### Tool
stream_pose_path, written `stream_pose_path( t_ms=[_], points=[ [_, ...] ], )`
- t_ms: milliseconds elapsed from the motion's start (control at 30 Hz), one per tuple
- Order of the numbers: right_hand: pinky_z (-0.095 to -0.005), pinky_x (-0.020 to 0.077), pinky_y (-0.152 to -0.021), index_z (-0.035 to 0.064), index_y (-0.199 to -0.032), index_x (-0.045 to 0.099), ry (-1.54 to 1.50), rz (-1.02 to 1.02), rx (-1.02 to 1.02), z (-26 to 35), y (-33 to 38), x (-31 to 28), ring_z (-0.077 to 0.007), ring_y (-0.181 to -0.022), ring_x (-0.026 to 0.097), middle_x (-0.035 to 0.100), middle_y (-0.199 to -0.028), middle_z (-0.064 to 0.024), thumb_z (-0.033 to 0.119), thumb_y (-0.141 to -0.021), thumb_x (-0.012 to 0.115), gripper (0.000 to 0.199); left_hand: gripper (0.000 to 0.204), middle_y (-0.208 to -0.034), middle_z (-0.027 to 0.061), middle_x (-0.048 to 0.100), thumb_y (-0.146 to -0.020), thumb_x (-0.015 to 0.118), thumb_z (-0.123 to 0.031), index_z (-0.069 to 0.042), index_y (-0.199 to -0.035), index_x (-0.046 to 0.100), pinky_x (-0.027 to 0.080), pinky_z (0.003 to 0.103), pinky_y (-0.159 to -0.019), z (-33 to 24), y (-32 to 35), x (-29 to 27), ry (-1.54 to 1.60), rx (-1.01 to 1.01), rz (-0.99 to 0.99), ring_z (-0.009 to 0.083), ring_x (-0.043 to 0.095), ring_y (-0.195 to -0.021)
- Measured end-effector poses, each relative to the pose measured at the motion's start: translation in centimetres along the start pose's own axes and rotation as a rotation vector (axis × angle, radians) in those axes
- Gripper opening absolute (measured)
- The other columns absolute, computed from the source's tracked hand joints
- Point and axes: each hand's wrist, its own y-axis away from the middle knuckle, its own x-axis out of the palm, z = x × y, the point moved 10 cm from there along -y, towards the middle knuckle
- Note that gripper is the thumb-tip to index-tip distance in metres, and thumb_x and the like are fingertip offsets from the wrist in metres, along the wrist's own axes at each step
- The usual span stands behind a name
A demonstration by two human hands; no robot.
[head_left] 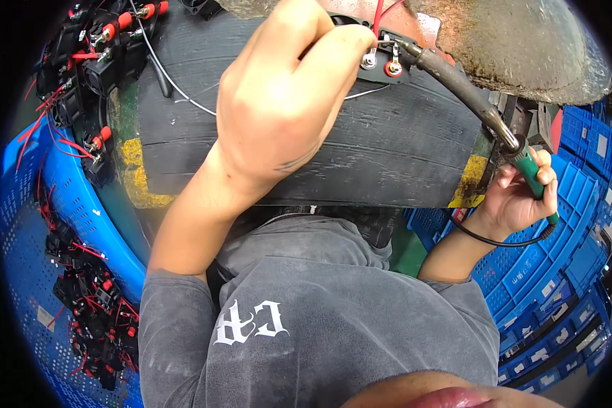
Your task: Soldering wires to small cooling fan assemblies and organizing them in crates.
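A person at a black worktop (pixel 401 143), seen from above. The right hand (pixel 520 194) is closed around the green handle of a soldering iron (pixel 466 95), whose tip meets or nearly meets a metal tab on a black component (pixel 379 76) at the worktop's far side. The left hand (pixel 279 112) is curled beside that component, near its red wire (pixel 377 19); whether its fingertips are clamped on anything cannot be told. Similar red-wired parts (pixel 95 68) lie at left, above a blue basket (pixel 92 204) containing more.
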Motion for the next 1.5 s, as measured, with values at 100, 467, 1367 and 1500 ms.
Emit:
stream_pose_path(
  t_ms=[100,467,1367,1500],
  points=[
    [-0.028,0.0529,-0.047,0.0032,-0.086,0.066,0.005,-0.012,0.006,0.0,-0.1,-0.2,-0.0287,-0.063,0.064,0.062,-0.102,-0.0156,0.027,-0.095,0.052,0.029,0.026,-0.079,0.0052,0.055,-0.071,0.079,0.006,-0.004,-0.094,0.074,0.046,0.028,-0.058,0.1,0.0,-0.6,-0.017,0.041,-0.039,0.0164,0.056,-0.066],
    [-0.0281,0.0536,-0.047,0.0027,-0.086,0.065,-0.015,0.015,0.027,0.0,-0.4,0.0,-0.0296,-0.067,0.066,0.06,-0.102,-0.0147,0.027,-0.095,0.052,0.029,0.045,-0.081,0.0047,0.057,-0.067,0.087,-0.011,-0.008,-0.109,0.074,0.048,0.03,-0.062,1.5,0.3,-0.6,-0.094,-0.09,0.101,0.0172,0.057,-0.069],
    [-0.0285,0.0537,-0.047,0.0023,-0.086,0.065,0.039,0.022,-0.042,1.7,0.9,-0.1,-0.0293,-0.06,0.064,0.061,-0.105,-0.0168,0.027,-0.097,0.05,0.031,0.047,-0.088,0.0038,0.058,-0.069,0.086,-0.015,-0.011,-0.113,0.07,0.05,0.03,-0.064,1.8,0.7,0.2,-0.128,-0.135,0.16,0.017,0.06,-0.074],
    [-0.0279,0.053,-0.047,0.0028,-0.086,0.064,0.029,0.009,-0.045,1.8,1.3,-0.2,-0.0282,-0.061,0.063,0.061,-0.105,-0.0155,0.027,-0.097,0.051,0.03,0.047,-0.088,0.0038,0.058,-0.069,0.086,-0.015,-0.011,-0.113,0.07,0.051,0.03,-0.065,1.9,0.8,0.2,-0.128,-0.143,0.16,0.0173,0.06,-0.074]
  ],
)
